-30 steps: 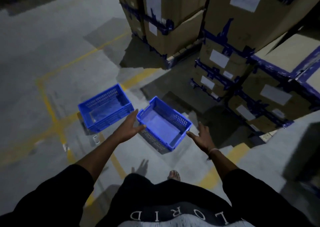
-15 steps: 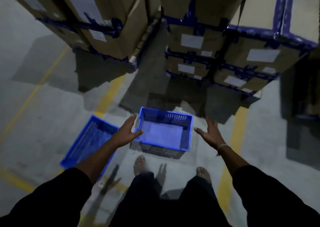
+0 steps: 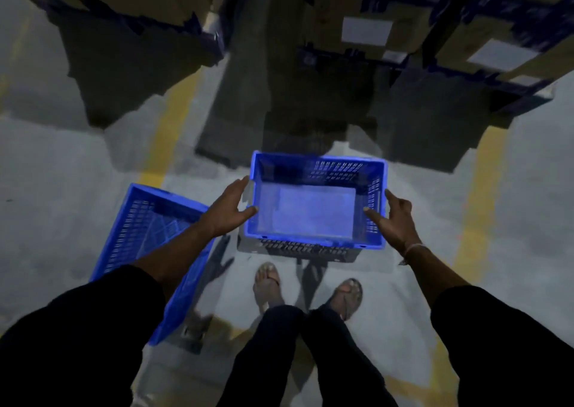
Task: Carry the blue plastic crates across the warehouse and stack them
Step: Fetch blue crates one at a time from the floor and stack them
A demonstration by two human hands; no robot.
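A blue plastic crate (image 3: 313, 167) with slotted walls sits open side up on the concrete floor just ahead of my feet. My left hand (image 3: 228, 212) clasps its left wall, thumb hooked over the rim. My right hand (image 3: 393, 220) clasps the right wall, thumb inside the crate and fingers outside. A second blue crate (image 3: 146, 232) lies on the floor to the left, its near part hidden under my left forearm and sleeve.
Stacks of cardboard boxes (image 3: 366, 30) bound with blue tape stand on pallets across the top, casting dark shadows. Yellow floor lines (image 3: 169, 130) run on both sides. My sandalled feet (image 3: 268, 282) stand directly behind the crate.
I have turned to face the crate and stepped up to it. Both hands, which hovered apart beside it, have closed in onto its side walls.
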